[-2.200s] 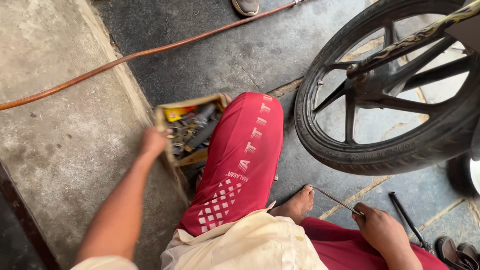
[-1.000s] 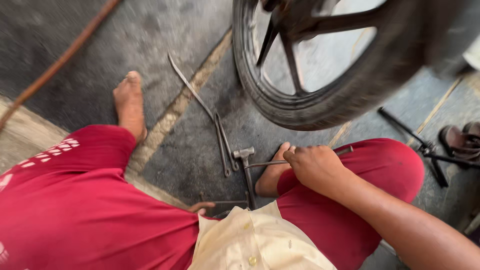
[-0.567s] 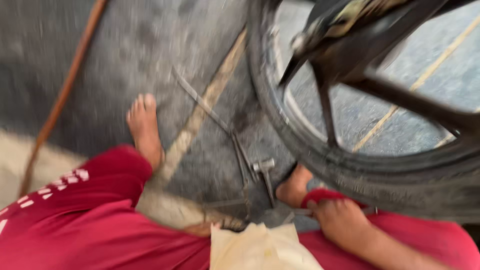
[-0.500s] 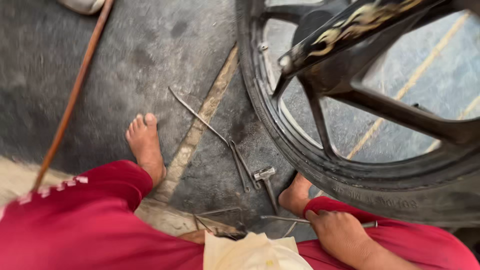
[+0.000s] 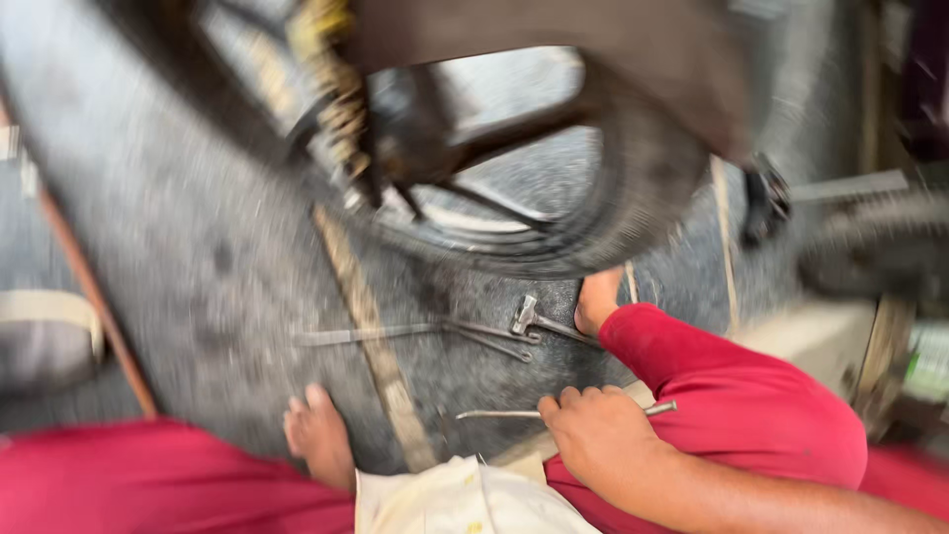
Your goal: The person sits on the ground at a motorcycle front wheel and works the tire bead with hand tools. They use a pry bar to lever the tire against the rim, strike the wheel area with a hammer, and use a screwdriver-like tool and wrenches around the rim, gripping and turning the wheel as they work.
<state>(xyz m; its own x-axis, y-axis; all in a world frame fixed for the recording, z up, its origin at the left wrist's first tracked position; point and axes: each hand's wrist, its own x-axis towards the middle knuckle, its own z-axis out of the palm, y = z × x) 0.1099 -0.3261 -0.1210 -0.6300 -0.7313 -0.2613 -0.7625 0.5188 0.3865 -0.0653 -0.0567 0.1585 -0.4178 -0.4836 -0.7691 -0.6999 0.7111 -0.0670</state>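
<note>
My right hand (image 5: 593,435) is clenched round a thin metal rod (image 5: 514,414) lying low over the floor by my knee; it could slip or jab my bare foot (image 5: 318,435). My left hand is out of frame, and the motorcycle wheel (image 5: 554,178) is probably too blurred to judge

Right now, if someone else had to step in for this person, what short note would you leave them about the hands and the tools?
Right hand: closed around a thin metal rod, which lies across the person's knee and points left over the floor.
Left hand: out of view.
Tools: a small hammer and two long flat tyre levers lie on the grey floor between the bare feet, just below the motorcycle wheel, which hangs close above them.
Done: rod picked up.
Left: hammer and levers lie untouched; the view is blurred, so the wheel's condition cannot be judged.
</note>
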